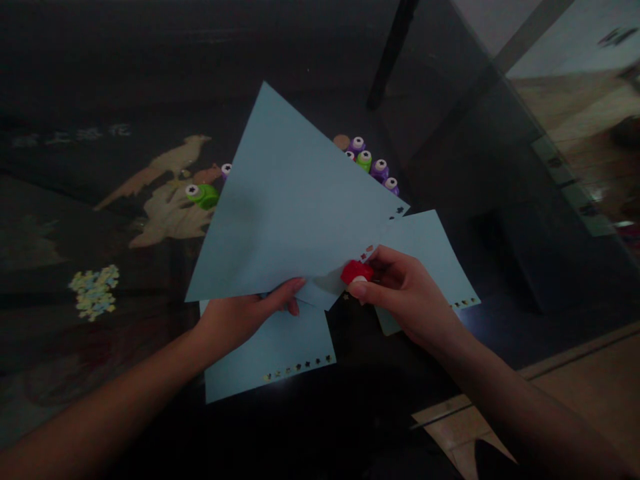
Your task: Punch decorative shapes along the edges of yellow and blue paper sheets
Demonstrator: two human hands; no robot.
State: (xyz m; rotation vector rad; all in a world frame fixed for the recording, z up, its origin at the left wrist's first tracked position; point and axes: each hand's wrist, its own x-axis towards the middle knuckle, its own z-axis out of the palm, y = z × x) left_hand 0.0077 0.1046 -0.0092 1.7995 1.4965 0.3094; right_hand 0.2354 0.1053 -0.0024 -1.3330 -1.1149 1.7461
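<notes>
A light blue sheet of paper (290, 187) is held up off the dark table, tilted, with my left hand (255, 310) gripping its lower edge, thumb on top. Along the sheet's right edge runs a row of small punched shapes. My right hand (405, 290) pinches a red craft punch (357, 272) with a white button, thumb on the button, at that same edge. Beneath lie two more blue sheets, a left sheet (270, 353) and a right sheet (425, 247), both with punched shapes along their near edges.
Behind the held sheet stand several purple craft punches (380, 170), a green punch (364, 159) and, at left, another green punch (204, 195). A pile of small yellow and blue cut-outs (95, 292) lies on the left of the glossy dark table (150, 67).
</notes>
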